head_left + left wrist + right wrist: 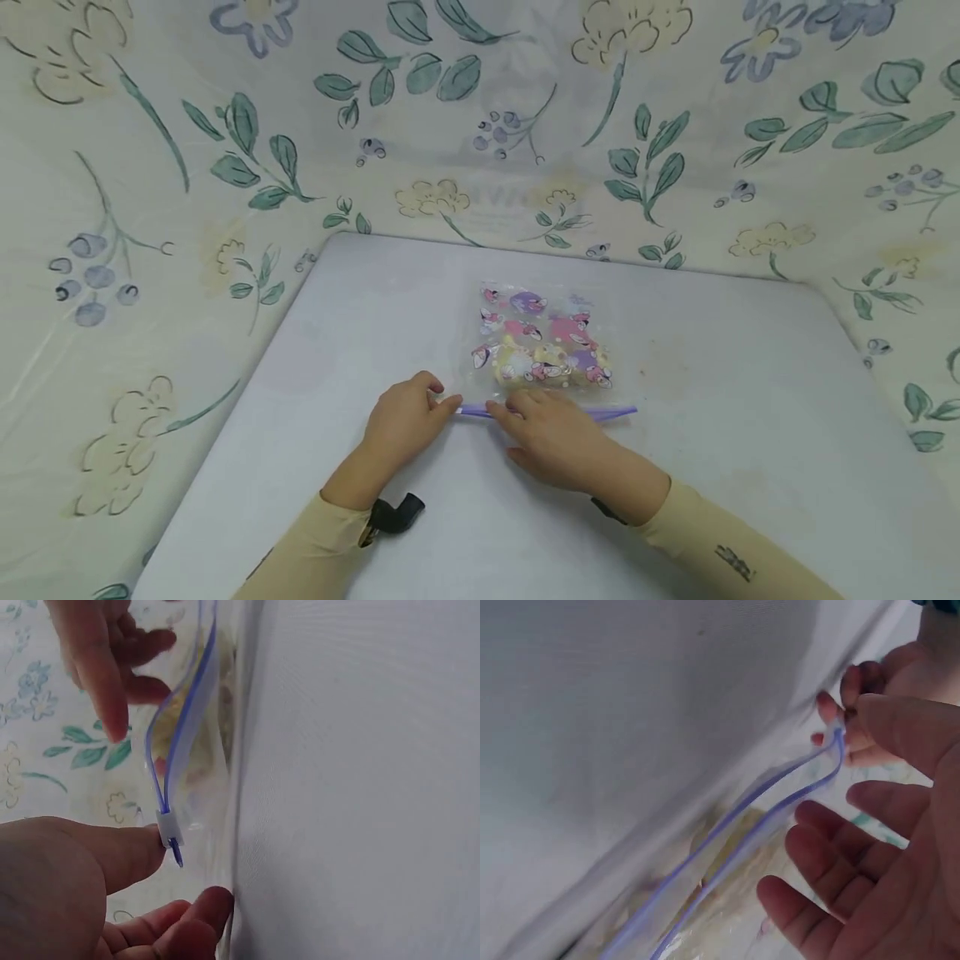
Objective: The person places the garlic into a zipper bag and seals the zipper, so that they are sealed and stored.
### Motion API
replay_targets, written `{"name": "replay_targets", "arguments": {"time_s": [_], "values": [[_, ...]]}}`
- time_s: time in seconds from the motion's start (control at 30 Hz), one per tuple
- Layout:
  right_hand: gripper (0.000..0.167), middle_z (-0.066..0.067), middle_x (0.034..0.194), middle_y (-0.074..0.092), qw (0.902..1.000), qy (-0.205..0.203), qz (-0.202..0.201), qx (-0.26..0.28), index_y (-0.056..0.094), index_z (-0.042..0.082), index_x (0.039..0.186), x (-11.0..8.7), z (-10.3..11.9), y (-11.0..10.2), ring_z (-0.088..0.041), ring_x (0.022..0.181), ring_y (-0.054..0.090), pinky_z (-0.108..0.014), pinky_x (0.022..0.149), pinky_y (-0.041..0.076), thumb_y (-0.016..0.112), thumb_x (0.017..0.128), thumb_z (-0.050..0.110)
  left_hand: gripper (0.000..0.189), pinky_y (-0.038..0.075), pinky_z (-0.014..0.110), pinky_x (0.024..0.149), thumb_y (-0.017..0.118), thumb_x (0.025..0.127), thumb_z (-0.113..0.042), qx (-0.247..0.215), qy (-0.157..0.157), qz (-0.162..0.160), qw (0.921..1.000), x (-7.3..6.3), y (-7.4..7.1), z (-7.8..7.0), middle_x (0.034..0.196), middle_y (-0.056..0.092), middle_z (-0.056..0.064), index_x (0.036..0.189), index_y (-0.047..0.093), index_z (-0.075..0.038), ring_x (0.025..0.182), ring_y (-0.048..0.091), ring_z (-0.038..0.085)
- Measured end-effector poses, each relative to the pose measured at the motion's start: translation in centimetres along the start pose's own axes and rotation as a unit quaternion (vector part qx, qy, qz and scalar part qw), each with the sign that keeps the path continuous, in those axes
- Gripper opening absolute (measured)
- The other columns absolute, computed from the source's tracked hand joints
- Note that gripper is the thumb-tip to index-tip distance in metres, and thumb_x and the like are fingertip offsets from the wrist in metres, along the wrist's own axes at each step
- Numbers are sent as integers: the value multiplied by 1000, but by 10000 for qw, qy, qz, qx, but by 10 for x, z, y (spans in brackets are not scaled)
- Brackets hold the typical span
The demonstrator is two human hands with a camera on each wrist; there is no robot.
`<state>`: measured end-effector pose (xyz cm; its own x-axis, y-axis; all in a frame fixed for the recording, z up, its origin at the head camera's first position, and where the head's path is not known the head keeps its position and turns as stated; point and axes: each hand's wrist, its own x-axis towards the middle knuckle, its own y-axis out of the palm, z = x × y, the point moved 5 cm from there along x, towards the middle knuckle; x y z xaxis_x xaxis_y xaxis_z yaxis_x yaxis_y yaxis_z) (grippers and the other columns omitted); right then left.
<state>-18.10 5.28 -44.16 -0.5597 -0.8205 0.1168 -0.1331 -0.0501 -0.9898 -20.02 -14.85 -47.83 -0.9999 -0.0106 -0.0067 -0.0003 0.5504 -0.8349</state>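
Note:
A clear slider zip bag (543, 333) with pink and purple cartoon prints lies flat on the table, pale yellow contents showing inside. Its purple zip strips (742, 832) face the person and stand apart, leaving the mouth parted. At the left end sits a white slider (169, 829). My left hand (405, 421) holds that end, thumb against the slider and fingers curled near the table. Over the middle of the zip hovers my right hand (558, 437), its fingers (825, 862) loosely bent and apart, gripping nothing. Whether a right fingertip touches the bag is unclear.
The white table (750, 375) has rounded far corners and a few faint marks right of the bag. Floral sheeting (480, 125) rises behind it and along both sides. A black wrist mount (397, 512) is strapped at the left sleeve cuff.

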Motion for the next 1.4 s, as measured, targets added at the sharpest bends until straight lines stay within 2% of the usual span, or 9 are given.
{"name": "replay_targets", "arguments": {"time_s": [0.17, 0.33, 0.5, 0.63, 0.97, 1.13, 1.23, 1.3, 1.4], "values": [[68, -2, 105, 62, 9998, 38, 142, -136, 52, 21, 148, 14, 5, 13, -19, 96, 64, -34, 88, 55, 78, 87, 38, 45, 47, 31, 64, 74, 91, -28, -716, -209, 511, 9959, 1, 12, -1, 75, 68, -4, 127, 60, -4, 67, 59, 12], [69, -2, 102, 64, 9973, 96, 712, -123, 43, 27, 154, 22, 6, 22, -20, 90, 67, -34, 78, 57, 71, 92, 40, 45, 42, 28, 59, 73, 91, -23, -876, -210, 478, 9948, 0, 12, -4, 70, 64, -5, 129, 59, -4, 60, 53, 11], [64, -5, 102, 65, 9970, 94, 755, -134, 43, 30, 153, 26, 6, 24, -23, 93, 69, -35, 73, 58, 68, 95, 39, 41, 41, 28, 58, 72, 93, -22, -894, -142, 533, 9945, 0, 11, -6, 69, 63, -5, 128, 61, -4, 60, 52, 10], [61, -5, 94, 64, 9964, 55, 835, -112, 44, 32, 153, 29, 5, 26, -19, 78, 66, -32, 62, 54, 66, 97, 39, 39, 42, 27, 60, 72, 92, -21, -884, -150, 549, 9945, 0, 10, -6, 71, 64, -5, 126, 63, -4, 62, 53, 9], [56, -1, 75, 56, 9948, -158, 899, -449, 38, 39, 155, 32, 9, 33, -13, 58, 42, -27, 49, 38, 56, 102, 41, 32, 43, 27, 56, 76, 86, -20, -438, -157, 191, 9987, 0, 3, -3, 70, 65, -3, 114, 69, -5, 60, 54, 11], [56, -3, 74, 55, 9938, -303, 835, -664, 37, 42, 154, 33, 13, 33, -15, 54, 41, -29, 46, 37, 56, 102, 37, 41, 44, 30, 58, 81, 81, -33, 105, -387, 107, 9991, 2, -1, 6, 73, 64, -1, 110, 67, -7, 65, 56, 14], [52, -2, 87, 59, 9929, -481, 658, -871, 44, 38, 152, 36, 18, 31, -15, 67, 52, -28, 57, 48, 57, 101, 37, 47, 44, 31, 58, 82, 80, -40, 243, -499, 234, 9982, 5, -1, 11, 75, 62, 1, 108, 66, -7, 66, 57, 16], [46, -1, 107, 65, 9910, -806, 421, -978, 53, 33, 147, 38, 24, 29, -16, 87, 62, -31, 75, 55, 56, 101, 34, 46, 43, 32, 56, 82, 81, -41, 296, -511, 302, 9978, 7, 0, 12, 74, 63, 1, 108, 66, -8, 66, 57, 17], [40, -2, 140, 59, 9867, -1270, 277, -976, 58, 23, 143, 39, 32, 29, -18, 122, 61, -35, 105, 49, 51, 104, 28, 43, 43, 32, 56, 82, 81, -39, 336, -553, 339, 9973, 7, 0, 12, 73, 63, 1, 106, 66, -9, 67, 58, 17]]}}
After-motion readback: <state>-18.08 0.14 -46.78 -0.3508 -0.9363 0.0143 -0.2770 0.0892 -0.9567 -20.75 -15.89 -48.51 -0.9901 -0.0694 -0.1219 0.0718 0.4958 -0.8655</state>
